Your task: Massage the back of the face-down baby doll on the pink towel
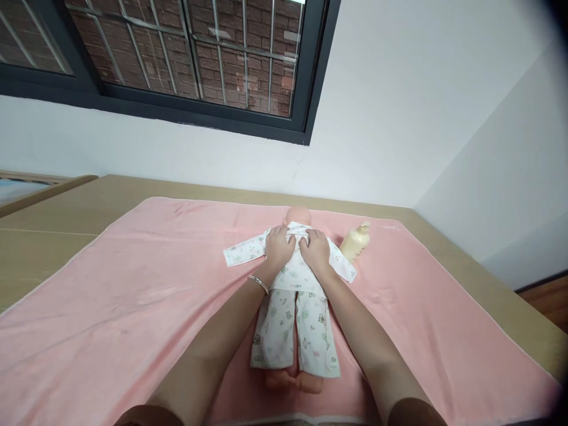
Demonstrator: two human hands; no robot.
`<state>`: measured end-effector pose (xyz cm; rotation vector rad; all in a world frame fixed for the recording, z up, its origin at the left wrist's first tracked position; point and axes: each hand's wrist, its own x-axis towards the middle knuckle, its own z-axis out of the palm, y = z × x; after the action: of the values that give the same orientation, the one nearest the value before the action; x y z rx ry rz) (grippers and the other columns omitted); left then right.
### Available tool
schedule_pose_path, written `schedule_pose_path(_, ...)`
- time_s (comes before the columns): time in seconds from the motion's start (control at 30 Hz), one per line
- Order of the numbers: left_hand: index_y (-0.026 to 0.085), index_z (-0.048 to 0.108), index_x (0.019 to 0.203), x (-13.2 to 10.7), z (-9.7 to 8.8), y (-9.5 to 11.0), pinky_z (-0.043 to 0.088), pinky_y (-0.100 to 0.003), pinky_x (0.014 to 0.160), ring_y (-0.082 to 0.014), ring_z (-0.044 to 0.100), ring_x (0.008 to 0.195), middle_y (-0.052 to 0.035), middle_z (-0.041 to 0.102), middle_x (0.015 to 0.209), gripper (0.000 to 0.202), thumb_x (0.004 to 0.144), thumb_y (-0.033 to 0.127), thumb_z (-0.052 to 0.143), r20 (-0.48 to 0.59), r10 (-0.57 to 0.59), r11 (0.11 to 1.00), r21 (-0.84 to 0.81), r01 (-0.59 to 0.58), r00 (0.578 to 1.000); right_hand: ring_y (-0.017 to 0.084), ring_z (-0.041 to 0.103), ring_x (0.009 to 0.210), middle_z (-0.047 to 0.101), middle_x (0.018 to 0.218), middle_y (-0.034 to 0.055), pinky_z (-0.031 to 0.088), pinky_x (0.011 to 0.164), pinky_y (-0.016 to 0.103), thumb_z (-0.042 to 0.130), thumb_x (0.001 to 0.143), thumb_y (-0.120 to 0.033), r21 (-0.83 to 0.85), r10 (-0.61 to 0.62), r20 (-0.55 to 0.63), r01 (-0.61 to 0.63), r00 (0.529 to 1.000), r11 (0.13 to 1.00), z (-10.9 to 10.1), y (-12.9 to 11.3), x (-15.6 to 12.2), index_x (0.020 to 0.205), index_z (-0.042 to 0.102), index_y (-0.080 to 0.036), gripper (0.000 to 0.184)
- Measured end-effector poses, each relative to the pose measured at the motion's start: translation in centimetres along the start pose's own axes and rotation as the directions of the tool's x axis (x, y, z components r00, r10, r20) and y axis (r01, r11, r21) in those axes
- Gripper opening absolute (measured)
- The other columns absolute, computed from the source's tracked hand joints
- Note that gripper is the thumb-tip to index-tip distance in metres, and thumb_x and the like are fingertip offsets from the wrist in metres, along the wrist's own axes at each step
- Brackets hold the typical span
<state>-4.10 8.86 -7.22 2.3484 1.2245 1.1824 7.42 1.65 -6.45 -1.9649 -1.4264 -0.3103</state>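
A baby doll (299, 215) lies stretched out on a pink blanket (146, 296), its bald head away from me and its bare feet (309, 383) close to me. It wears a white patterned shirt (296, 280) with the sleeves spread sideways, and matching trousers (275, 331). My left hand (279, 248) rests flat on the left side of the doll's upper body, a bracelet at the wrist. Opposite it, my right hand (316, 251) lies on the right side near the shoulder. Both thumbs point inward, and the fingers reach over the shirt, grasping nothing.
A pale yellow pump bottle (356, 241) leans beside the doll's right-hand sleeve. The blanket covers much of a wooden surface (133, 186). White walls (377, 130) stand behind and to the right, with a dark-framed barred window (199, 106) above.
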Motion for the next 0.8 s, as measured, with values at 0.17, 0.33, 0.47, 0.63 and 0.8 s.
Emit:
schedule_pose_path(0.17, 0.020, 0.058, 0.126, 0.7, 0.4, -0.8, 0.033, -0.045, 0.114, -0.0265, 0.050, 0.130, -0.0103, 0.060, 0.135, 0.038, 0.091, 0.021, 0.044, 0.137, 0.095, 0.995, 0.010, -0.097, 0.986, 0.029, 0.048, 0.129, 0.056, 0.139, 0.0145, 0.030, 0.113, 0.045, 0.044, 0.092, -0.029, 0.020, -0.065, 0.118, 0.063, 0.991, 0.998, 0.8, 1.2, 0.8, 0.134, 0.055, -0.013, 0.047)
schedule_pose_path(0.33, 0.019, 0.060, 0.124, 0.8, 0.2, -0.8, 0.037, -0.042, 0.110, -0.0243, 0.054, 0.123, -0.0088, 0.064, 0.128, 0.038, 0.092, 0.018, 0.041, 0.158, 0.161, 0.987, -0.024, -0.159, 0.974, 0.027, 0.051, 0.126, 0.059, 0.135, 0.0130, 0.033, 0.111, 0.042, 0.042, 0.091, -0.024, 0.045, -0.126, 0.114, 0.122, 0.985, 0.992, 0.4, 1.1, 0.8, 0.132, 0.057, -0.014, 0.045)
schedule_pose_path(0.47, 0.020, 0.067, 0.105, 0.2, 0.1, -0.3, 0.044, -0.040, 0.101, -0.0249, 0.060, 0.109, -0.0083, 0.070, 0.109, 0.025, 0.089, 0.021, 0.048, 0.047, 0.087, 0.996, -0.038, -0.085, 0.995, 0.026, 0.060, 0.106, 0.070, 0.109, 0.0113, 0.043, 0.097, 0.035, 0.042, 0.092, -0.027, 0.008, -0.100, 0.034, 0.100, 0.994, 0.995, -0.4, 0.2, 0.0, 0.113, 0.067, -0.016, 0.035)
schedule_pose_path(0.63, 0.019, 0.068, 0.103, 0.0, 0.3, -0.4, 0.044, -0.039, 0.101, -0.0252, 0.061, 0.109, -0.0087, 0.070, 0.108, 0.023, 0.088, 0.023, 0.051, -0.008, 0.047, 0.998, -0.030, -0.047, 0.999, 0.026, 0.061, 0.106, 0.071, 0.108, 0.0113, 0.043, 0.096, 0.035, 0.044, 0.092, -0.029, -0.016, -0.023, 0.015, 0.023, 1.000, 1.000, -0.3, 0.0, -0.3, 0.110, 0.069, -0.017, 0.034)
schedule_pose_path(0.8, 0.019, 0.059, 0.125, 0.7, 0.4, -0.9, 0.037, -0.042, 0.110, -0.0253, 0.054, 0.123, -0.0088, 0.064, 0.128, 0.036, 0.091, 0.022, 0.047, 0.125, 0.126, 0.992, -0.022, -0.124, 0.984, 0.027, 0.049, 0.129, 0.057, 0.138, 0.0148, 0.032, 0.112, 0.041, 0.043, 0.091, -0.025, 0.070, -0.110, 0.101, 0.103, 0.989, 0.992, 0.3, 1.0, 0.8, 0.132, 0.057, -0.011, 0.046)
